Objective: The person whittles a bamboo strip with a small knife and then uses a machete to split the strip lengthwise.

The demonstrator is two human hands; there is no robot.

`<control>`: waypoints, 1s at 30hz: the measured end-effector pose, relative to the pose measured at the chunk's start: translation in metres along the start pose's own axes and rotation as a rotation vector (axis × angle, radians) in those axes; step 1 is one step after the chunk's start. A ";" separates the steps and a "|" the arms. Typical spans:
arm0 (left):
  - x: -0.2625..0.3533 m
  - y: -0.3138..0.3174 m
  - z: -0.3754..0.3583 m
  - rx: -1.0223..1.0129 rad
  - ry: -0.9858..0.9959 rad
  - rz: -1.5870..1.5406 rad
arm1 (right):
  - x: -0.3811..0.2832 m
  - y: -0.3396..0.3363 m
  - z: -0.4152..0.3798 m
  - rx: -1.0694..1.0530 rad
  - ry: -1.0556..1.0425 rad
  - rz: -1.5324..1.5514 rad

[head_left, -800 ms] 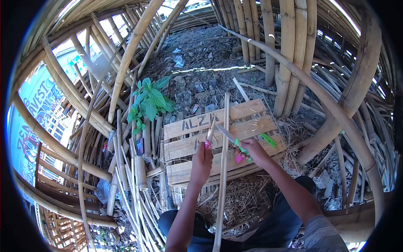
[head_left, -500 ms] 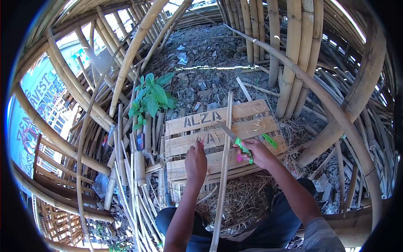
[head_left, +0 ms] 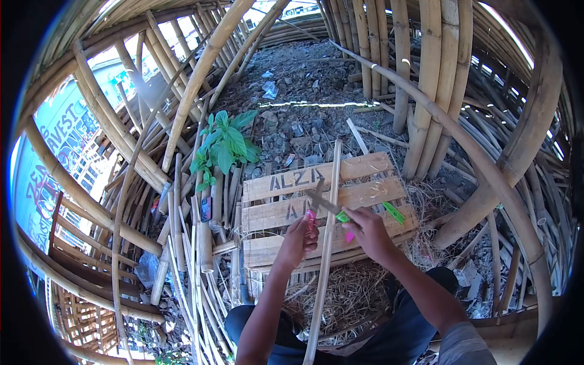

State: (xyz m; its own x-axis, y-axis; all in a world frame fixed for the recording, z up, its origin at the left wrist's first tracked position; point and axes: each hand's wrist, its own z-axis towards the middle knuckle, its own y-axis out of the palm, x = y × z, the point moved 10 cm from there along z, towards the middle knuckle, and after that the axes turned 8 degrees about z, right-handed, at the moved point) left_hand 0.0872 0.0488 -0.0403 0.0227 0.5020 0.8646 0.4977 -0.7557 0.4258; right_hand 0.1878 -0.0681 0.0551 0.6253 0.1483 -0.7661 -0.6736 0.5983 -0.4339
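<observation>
A wooden slatted crate point(head_left: 286, 247) with stencilled black letters stands before me. Across it lies a long split bamboo strip point(head_left: 322, 274), its lower end reaching toward my lap. My right hand point(head_left: 367, 233) is closed round the green handle of a knife point(head_left: 324, 203), whose blade points up and left over the strip. Left of the strip, my left hand point(head_left: 296, 242) is closed on a small pink-handled tool point(head_left: 311, 220); its upper end meets or overlaps the knife blade. A bright green object point(head_left: 393, 212) lies on the crate's right side. Something pink shows below my right hand.
Dry straw point(head_left: 340, 296) lies below the crate. Bamboo poles point(head_left: 205, 246) and thin strips are piled at the left, near a leafy plant point(head_left: 226, 143) and a phone point(head_left: 206, 209). A long diagonal bamboo pole point(head_left: 450, 125) and thick upright poles stand at the right.
My left hand has moved right and turned, bringing the pink-handled tool up by the knife. The knife has shifted slightly left and down. The whole view has shifted a little.
</observation>
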 end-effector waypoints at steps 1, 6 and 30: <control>0.001 0.012 -0.004 0.002 -0.002 0.004 | 0.006 0.004 -0.002 0.003 0.001 0.004; 0.036 0.029 -0.024 0.042 0.226 0.173 | 0.076 -0.003 -0.001 0.071 0.154 -0.376; -0.013 -0.014 -0.006 0.136 -0.045 0.165 | 0.058 0.021 -0.007 0.004 0.304 0.731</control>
State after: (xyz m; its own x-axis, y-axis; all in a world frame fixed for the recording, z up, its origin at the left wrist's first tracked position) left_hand 0.0750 0.0510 -0.0560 0.1509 0.3966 0.9055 0.5960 -0.7673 0.2367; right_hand 0.2067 -0.0522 -0.0018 -0.1106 0.2837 -0.9525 -0.8705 0.4347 0.2306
